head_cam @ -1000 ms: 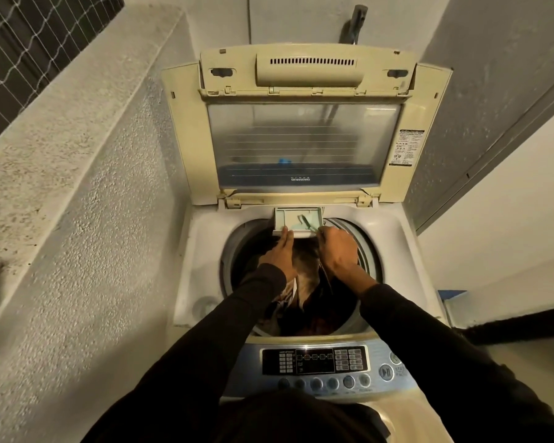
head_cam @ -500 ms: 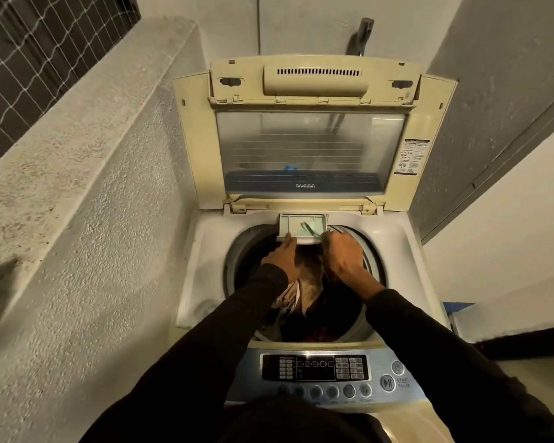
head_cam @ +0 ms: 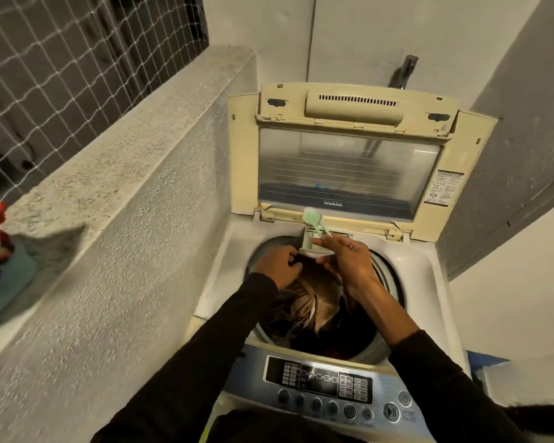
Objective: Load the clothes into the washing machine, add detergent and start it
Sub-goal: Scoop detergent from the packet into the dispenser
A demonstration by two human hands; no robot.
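Right hand pinches a green scoop, its long axis tilted up-left above the drawer; left hand, curled, grips the drawer's near edge.

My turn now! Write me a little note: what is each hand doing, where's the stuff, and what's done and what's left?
Right hand: pinching a pale green plastic scoop, held up over the small white detergent drawer at the tub's back rim.
Left hand: at the drawer's left edge, holding nothing that shows.
Dark brown clothes: already in the drum.
Cream hinged lid: open.
Detergent: can't tell whether it is in.
Left: close the drawer and lid, press the round start button.
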